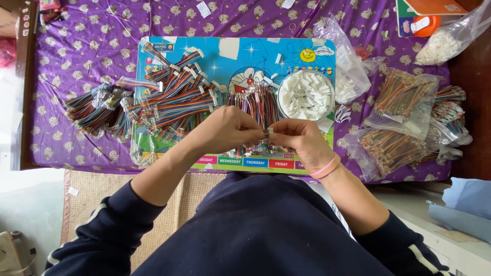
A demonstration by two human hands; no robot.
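Head view: both my hands meet over the blue cartoon board (312,46).
My left hand (225,130) and right hand (302,138) are closed in pinches on one small white connector (269,132), below the loose multicoloured wires (255,102) and beside a bowl (330,84) of white connectors.

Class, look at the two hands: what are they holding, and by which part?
Both hands, left hand and right hand, pinch a small white connector between their fingertips, at the near end of a multicoloured wire bundle.
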